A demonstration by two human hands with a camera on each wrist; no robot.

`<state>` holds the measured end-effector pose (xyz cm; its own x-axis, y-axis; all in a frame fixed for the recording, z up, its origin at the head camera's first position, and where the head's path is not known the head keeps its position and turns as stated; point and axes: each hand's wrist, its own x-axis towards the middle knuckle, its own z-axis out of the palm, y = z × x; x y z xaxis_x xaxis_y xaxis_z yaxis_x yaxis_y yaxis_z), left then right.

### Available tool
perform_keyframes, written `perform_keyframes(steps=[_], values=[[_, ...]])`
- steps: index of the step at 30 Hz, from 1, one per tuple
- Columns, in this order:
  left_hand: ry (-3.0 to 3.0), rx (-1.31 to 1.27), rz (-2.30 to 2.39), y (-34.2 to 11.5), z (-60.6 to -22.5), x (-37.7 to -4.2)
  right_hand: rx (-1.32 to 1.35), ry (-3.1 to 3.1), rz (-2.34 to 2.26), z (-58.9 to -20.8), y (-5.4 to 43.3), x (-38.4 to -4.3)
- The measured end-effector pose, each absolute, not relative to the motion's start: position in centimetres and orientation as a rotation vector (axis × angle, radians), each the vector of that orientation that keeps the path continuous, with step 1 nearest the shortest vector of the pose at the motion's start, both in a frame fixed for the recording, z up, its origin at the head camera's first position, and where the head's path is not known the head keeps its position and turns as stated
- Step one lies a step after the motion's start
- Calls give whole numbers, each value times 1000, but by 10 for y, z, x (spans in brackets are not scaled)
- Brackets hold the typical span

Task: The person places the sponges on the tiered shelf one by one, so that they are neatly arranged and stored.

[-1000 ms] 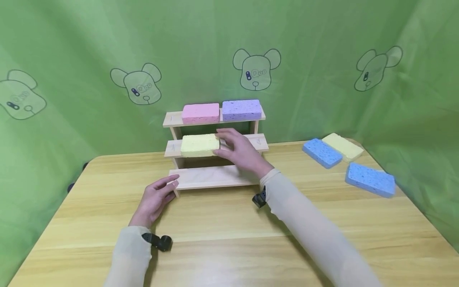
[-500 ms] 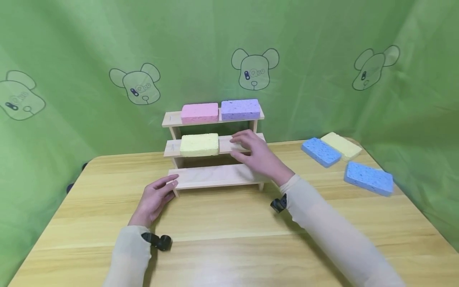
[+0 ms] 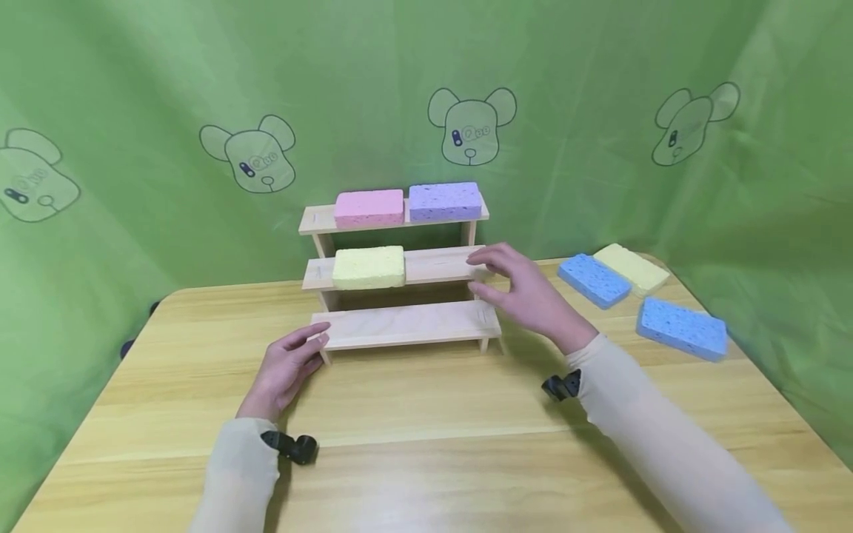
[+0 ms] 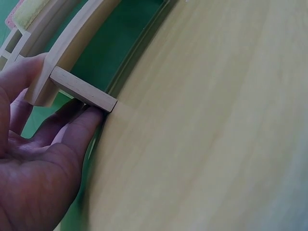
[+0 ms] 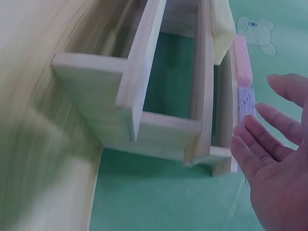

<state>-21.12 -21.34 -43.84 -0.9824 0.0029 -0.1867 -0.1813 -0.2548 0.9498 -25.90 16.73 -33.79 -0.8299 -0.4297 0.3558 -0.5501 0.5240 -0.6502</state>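
Observation:
A three-tier wooden display shelf [image 3: 406, 326] stands at the table's far side. My left hand [image 3: 288, 370] grips the left end of its lowest tier; in the left wrist view the thumb lies at the board's end and the fingers touch the leg [image 4: 83, 89]. My right hand [image 3: 526, 292] holds nothing and hovers by the right end of the middle tier, fingers apart and loosely bent. On the middle tier's left half lies a yellow sponge [image 3: 369, 268]. The top tier bears a pink sponge [image 3: 369, 209] and a purple sponge [image 3: 445, 201], side by side.
On the table's right side lie a blue sponge [image 3: 594, 280] touching a second yellow sponge [image 3: 633, 268], and another blue sponge [image 3: 682, 329] nearer the edge. A green curtain [image 3: 360, 89] with bear-head prints hangs behind the wooden table [image 3: 413, 459].
My right hand has let go of the yellow sponge on the middle tier and moved right, past the shelf's end. The left hand stays at the lowest tier.

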Motion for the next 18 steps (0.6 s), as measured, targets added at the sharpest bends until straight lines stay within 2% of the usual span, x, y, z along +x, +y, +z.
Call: perform_keyframes(steps=[18], values=[[1871,-222,2378,-214,-440,-212,632,-2590,1223,-346,229,-251]])
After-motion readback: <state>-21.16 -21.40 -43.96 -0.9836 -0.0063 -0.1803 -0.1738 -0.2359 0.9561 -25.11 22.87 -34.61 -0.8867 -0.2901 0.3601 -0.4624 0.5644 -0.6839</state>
